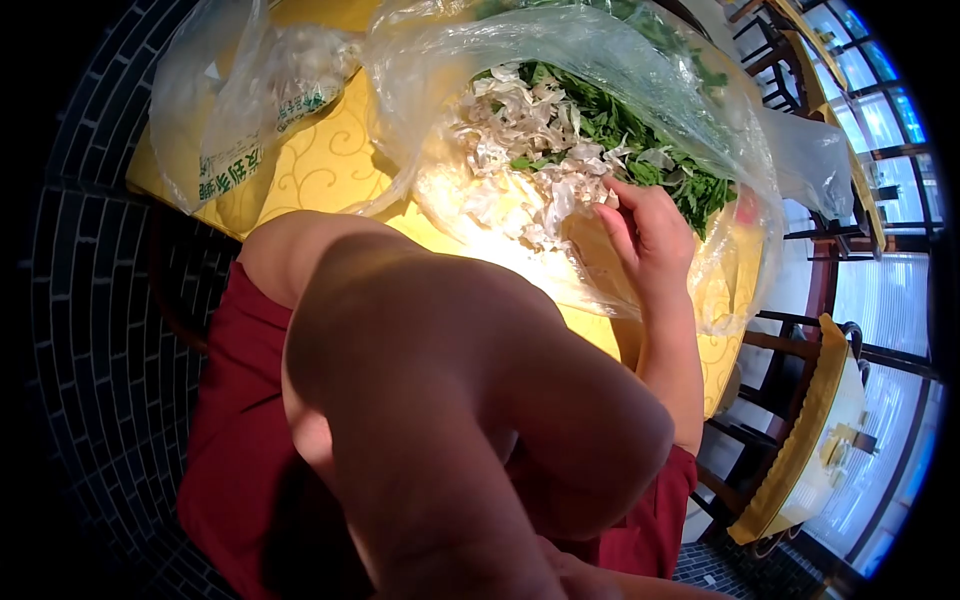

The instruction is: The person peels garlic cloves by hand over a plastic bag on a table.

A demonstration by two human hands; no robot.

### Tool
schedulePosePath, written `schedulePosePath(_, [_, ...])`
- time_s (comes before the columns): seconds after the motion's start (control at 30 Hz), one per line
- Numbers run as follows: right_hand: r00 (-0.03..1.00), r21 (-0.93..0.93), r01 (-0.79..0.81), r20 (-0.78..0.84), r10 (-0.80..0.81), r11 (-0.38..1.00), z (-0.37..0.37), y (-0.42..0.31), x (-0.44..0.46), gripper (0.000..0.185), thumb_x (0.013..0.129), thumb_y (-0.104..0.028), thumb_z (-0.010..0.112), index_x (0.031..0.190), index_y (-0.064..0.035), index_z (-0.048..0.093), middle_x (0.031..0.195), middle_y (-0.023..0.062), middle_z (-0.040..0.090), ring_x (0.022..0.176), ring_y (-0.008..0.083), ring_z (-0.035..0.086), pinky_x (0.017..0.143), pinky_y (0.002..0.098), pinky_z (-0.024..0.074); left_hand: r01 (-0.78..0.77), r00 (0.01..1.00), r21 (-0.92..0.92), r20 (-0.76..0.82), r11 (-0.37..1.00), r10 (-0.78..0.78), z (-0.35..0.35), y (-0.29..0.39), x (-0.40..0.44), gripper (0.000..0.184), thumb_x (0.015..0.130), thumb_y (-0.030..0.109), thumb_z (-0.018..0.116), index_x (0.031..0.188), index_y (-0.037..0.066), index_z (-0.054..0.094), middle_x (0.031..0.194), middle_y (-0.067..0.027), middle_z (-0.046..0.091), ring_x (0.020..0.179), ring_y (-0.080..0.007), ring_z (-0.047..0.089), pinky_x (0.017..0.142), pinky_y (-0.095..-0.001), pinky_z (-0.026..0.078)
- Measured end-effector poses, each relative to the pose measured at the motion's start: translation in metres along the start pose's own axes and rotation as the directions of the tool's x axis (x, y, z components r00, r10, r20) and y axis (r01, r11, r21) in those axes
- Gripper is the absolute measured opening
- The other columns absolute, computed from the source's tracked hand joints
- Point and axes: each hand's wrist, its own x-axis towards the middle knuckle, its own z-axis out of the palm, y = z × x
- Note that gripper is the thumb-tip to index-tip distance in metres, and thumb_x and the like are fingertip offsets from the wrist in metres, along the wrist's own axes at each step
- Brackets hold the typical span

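My right hand (655, 235) reaches over the table with thumb and fingers pinched at a pale, papery piece of garlic skin. Just beyond its fingertips lies a loose heap of garlic skins (555, 185), partly in bright light. Green leaves (640, 130) are piled behind and beside the skins. Both lie in and under a large clear plastic bag (440, 60) spread across the tabletop. Close to the lens, my left hand and arm (450, 370) fill the middle of the view, dark and out of focus. Its fingertips cannot be made out.
A yellow patterned tablecloth (325, 160) covers the table. At its far left is a clear bag with green lettering (225, 150), its pale contents blurred. More tables stand to the right, one with a yellow cloth (790, 440), beside windows. Dark brick (95, 300) lines the left.
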Motion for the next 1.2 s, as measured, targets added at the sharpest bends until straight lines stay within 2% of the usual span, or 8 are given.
schedulePosePath(0.53, [1.000,0.013,-0.006,-0.014,0.006,1.000,0.001,0.001,-0.001,0.024,0.073,-0.010,0.072,0.094,-0.0040,0.063,0.065,0.0072,0.054,0.053,0.0191,0.052,0.048,0.0290,0.0417,0.035,0.999,0.119,-0.033,0.992,-0.032,-0.013,0.010,0.006,0.009,0.085,0.005,0.056,0.088,0.008,0.064,0.075,-0.0083,0.055,0.044,-0.0100,0.042,0.036,-0.0233,0.031])
schedulePosePath(0.63, [0.998,0.047,-0.042,-0.048,0.044,0.998,0.003,-0.001,0.000,0.024,0.074,-0.011,0.071,0.096,-0.0051,0.063,0.065,0.0068,0.054,0.053,0.0193,0.051,0.049,0.0291,0.0418,0.072,0.996,0.323,-0.081,0.944,-0.048,-0.026,0.017,0.009,0.008,0.085,0.005,0.056,0.088,0.008,0.064,0.075,-0.0083,0.055,0.044,-0.0101,0.042,0.036,-0.0235,0.031])
schedulePosePath(0.73, [0.997,0.077,-0.075,-0.019,0.076,0.994,-0.005,-0.004,0.003,0.023,0.076,-0.011,0.069,0.098,-0.0066,0.063,0.072,0.0085,0.059,0.056,0.0203,0.055,0.052,0.0292,0.0451,0.241,0.967,0.697,-0.233,0.676,-0.105,-0.041,0.013,0.010,0.004,0.082,0.007,0.059,0.082,0.003,0.057,0.078,-0.0052,0.055,0.059,-0.0127,0.050,0.050,-0.0253,0.038])
schedulePosePath(0.77, [0.982,0.168,-0.189,0.020,0.188,0.967,-0.002,-0.001,-0.002,0.023,0.077,-0.011,0.068,0.098,-0.0066,0.062,0.077,0.0096,0.061,0.059,0.0208,0.058,0.054,0.0293,0.0472,0.419,0.904,0.655,-0.363,0.628,-0.225,-0.044,0.013,0.013,0.004,0.083,0.007,0.056,0.082,0.003,0.057,0.077,-0.0022,0.055,0.064,-0.0113,0.049,0.057,-0.0235,0.038])
schedulePosePath(0.8, [0.997,0.049,-0.049,-0.053,0.052,0.998,-0.003,-0.001,-0.001,0.024,0.077,-0.012,0.068,0.099,-0.0065,0.062,0.079,0.0100,0.062,0.061,0.0211,0.059,0.055,0.0293,0.0483,0.529,0.837,0.564,-0.471,0.633,-0.280,-0.051,0.004,0.011,0.005,0.083,0.008,0.056,0.083,0.003,0.057,0.077,0.0001,0.054,0.065,-0.0081,0.048,0.059,-0.0215,0.038])
schedulePosePath(0.87, [0.996,0.042,-0.050,-0.067,0.053,0.998,-0.006,-0.005,0.000,0.023,0.077,-0.012,0.069,0.098,-0.0061,0.061,0.080,0.0104,0.062,0.061,0.0211,0.060,0.055,0.0296,0.0485,0.673,0.731,0.571,-0.609,0.471,-0.306,-0.068,-0.010,0.006,0.007,0.082,0.010,0.059,0.082,0.003,0.057,0.076,0.0012,0.053,0.067,-0.0060,0.048,0.059,-0.0209,0.039])
schedulePosePath(1.07, [0.986,0.154,-0.129,-0.089,0.144,0.980,-0.003,0.001,-0.004,0.024,0.075,-0.013,0.071,0.096,-0.0058,0.061,0.081,0.0093,0.062,0.061,0.0201,0.060,0.054,0.0293,0.0485,0.801,0.595,0.574,-0.733,0.168,-0.330,-0.095,-0.026,-0.008,0.008,0.082,0.010,0.060,0.080,0.003,0.059,0.074,0.0016,0.056,0.069,-0.0048,0.049,0.062,-0.0198,0.041])
schedulePosePath(1.2, [0.991,0.126,-0.087,-0.089,0.099,0.988,-0.001,0.002,-0.004,0.023,0.075,-0.013,0.070,0.095,-0.0064,0.061,0.079,0.0084,0.061,0.061,0.0215,0.059,0.054,0.0306,0.0478,0.854,0.511,0.397,-0.763,0.337,-0.396,-0.101,-0.036,-0.032,0.014,0.080,0.015,0.063,0.084,0.002,0.064,0.076,-0.0015,0.063,0.069,-0.0073,0.055,0.064,-0.0231,0.045])
